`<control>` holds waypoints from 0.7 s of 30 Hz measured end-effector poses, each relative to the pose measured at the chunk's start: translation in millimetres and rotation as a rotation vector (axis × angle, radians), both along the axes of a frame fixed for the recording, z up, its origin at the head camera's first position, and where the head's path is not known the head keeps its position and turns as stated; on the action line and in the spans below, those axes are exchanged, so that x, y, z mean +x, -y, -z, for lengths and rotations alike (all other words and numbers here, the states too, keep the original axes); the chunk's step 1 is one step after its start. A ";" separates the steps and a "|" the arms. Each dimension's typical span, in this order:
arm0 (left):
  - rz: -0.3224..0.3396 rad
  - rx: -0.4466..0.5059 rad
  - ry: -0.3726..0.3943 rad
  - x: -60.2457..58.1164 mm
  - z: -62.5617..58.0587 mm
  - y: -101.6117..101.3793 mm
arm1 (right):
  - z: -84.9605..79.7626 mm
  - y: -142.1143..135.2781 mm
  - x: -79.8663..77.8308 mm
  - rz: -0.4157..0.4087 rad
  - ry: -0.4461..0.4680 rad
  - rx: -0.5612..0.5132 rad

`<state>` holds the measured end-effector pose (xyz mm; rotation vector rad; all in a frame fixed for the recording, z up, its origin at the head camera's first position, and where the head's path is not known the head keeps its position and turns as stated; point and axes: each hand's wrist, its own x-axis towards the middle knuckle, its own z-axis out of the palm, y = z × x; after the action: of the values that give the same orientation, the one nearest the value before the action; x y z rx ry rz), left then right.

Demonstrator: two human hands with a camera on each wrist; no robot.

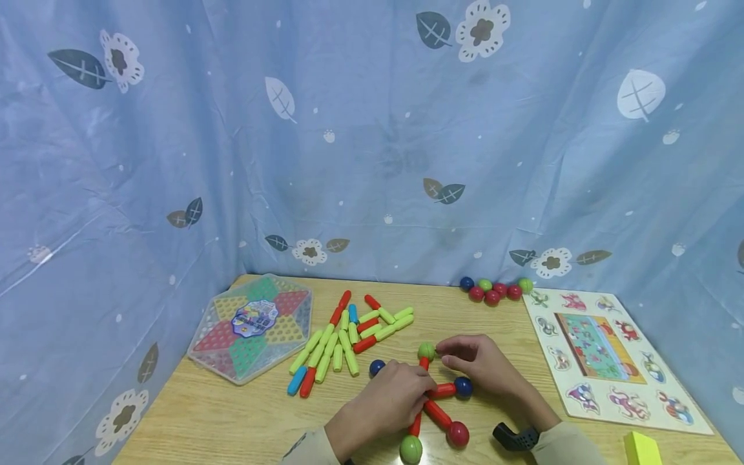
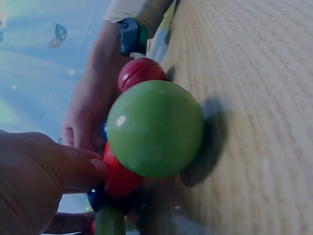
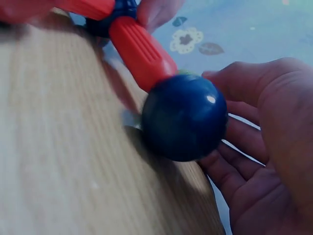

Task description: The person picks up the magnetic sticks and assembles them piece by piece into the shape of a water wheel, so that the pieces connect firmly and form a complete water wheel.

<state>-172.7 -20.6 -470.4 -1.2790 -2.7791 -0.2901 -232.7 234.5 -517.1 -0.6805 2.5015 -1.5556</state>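
Blue curtain (image 1: 372,129) backs the table (image 1: 192,413); the right wrist view shows a dark blue hub (image 3: 125,9) the head view hides. Left hand (image 1: 388,397) pinches the red-rod model (image 1: 437,413) beneath it; right hand (image 1: 482,365), loosely curved and empty, hovers beside its green ball (image 1: 427,351)

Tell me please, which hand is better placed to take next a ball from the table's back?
Probably the right hand: it looks empty and is nearer the back balls, while the left hand grips the red-rod structure.
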 end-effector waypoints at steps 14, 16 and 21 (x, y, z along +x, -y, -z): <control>0.024 0.101 -0.051 -2.7 12.7 -4.2 | 1.3 -8.0 10.9 -0.016 -0.021 0.004; 0.027 0.106 -0.093 -2.9 13.6 -3.7 | 0.6 -12.7 16.4 -0.028 -0.020 -0.008; 0.033 0.202 -0.044 -3.7 4.4 16.8 | 3.6 -22.7 29.1 -0.086 -0.053 -0.028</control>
<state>-176.4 -37.4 -474.8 -1.2671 -2.6157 -0.5228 -203.6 257.3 -520.7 -0.8325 2.4554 -1.5659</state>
